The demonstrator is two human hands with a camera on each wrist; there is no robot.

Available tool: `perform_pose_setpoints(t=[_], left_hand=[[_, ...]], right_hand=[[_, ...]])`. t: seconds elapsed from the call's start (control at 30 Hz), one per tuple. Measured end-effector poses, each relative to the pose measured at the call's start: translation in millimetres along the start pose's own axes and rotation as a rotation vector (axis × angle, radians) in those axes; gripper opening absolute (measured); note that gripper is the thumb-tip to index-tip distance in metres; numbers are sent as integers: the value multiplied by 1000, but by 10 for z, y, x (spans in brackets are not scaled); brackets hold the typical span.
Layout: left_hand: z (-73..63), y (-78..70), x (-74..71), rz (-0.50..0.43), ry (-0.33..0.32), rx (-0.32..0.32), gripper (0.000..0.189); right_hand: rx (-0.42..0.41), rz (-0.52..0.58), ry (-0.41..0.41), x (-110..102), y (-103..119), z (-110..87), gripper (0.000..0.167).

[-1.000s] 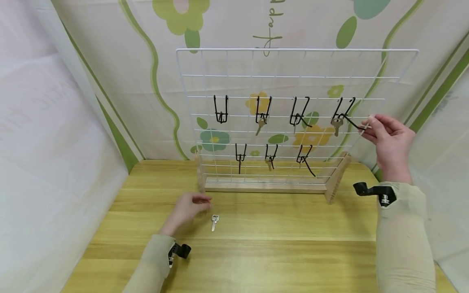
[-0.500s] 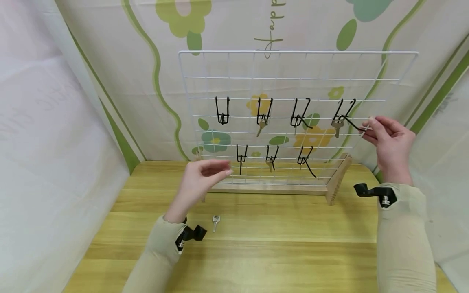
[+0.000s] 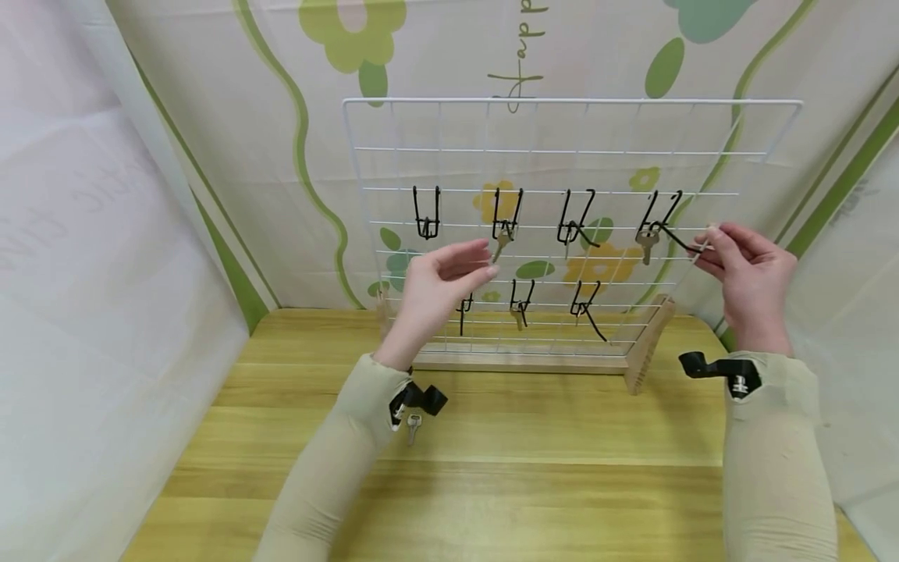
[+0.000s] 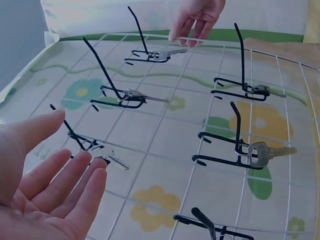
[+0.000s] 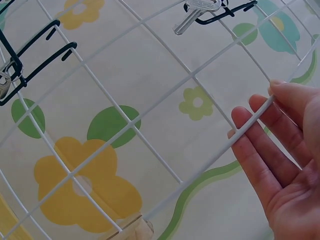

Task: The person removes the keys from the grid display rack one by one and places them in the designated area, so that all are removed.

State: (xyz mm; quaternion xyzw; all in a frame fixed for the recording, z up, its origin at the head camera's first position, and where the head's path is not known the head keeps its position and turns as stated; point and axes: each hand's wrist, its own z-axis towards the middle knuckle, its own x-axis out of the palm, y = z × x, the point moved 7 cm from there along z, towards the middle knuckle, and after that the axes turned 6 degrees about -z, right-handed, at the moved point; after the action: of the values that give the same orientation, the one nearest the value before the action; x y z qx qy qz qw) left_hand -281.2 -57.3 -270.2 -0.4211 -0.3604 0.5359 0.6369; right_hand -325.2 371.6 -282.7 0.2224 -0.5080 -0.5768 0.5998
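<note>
A white wire grid rack [image 3: 572, 101] stands upright on wooden feet, with black metal hooks hung on it in two rows. My right hand [image 3: 754, 273] grips the rack's right side wire, thumb on one side and fingers on the other, as the right wrist view shows. My left hand [image 3: 445, 293] is raised before the rack, fingers relaxed and thumb apart, holding nothing. Its fingertips are close to a key [image 3: 502, 240] on the second upper hook [image 3: 507, 207]. In the left wrist view, the hand [image 4: 60, 195] partly covers the nearest hook and its key [image 4: 117, 159].
One silver key [image 3: 413, 425] lies on the wooden table [image 3: 534, 468], beside my left wrist camera [image 3: 424, 400]. More keys hang on other hooks, including a key [image 3: 648, 243] at the upper right. No key shows on the upper left hook [image 3: 426, 222]. A flowered cloth [image 3: 576, 47] stands behind.
My left hand has risen from the table beside the loose key, moving up and right to the second upper hook. My right hand stays on the rack's side wire.
</note>
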Motion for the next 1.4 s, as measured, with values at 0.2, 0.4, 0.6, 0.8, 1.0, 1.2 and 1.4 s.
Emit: perform_pose_setpoints(t=[0.2, 0.4, 0.6, 0.8, 1.0, 1.2, 1.4], left_hand=[[195, 65, 11, 41, -68, -22, 40], [287, 61, 60, 77, -67, -25, 35], [326, 57, 98, 96, -91, -30, 30], [357, 55, 119, 115, -111, -21, 24], [399, 41, 137, 109, -129, -9, 18], [422, -4, 144, 115, -159, 30, 14], [420, -35, 154, 122, -169, 47, 13]], right_hand=[[10, -1, 0, 6, -7, -2, 34], [-2, 2, 1, 4, -10, 7, 33], [5, 5, -6, -4, -13, 10, 35], [1, -11, -7, 1, 2, -2, 34], [-9, -12, -8, 2, -1, -4, 32], [-4, -7, -8, 2, -2, -1, 34], [-1, -4, -14, -9, -5, -4, 37]])
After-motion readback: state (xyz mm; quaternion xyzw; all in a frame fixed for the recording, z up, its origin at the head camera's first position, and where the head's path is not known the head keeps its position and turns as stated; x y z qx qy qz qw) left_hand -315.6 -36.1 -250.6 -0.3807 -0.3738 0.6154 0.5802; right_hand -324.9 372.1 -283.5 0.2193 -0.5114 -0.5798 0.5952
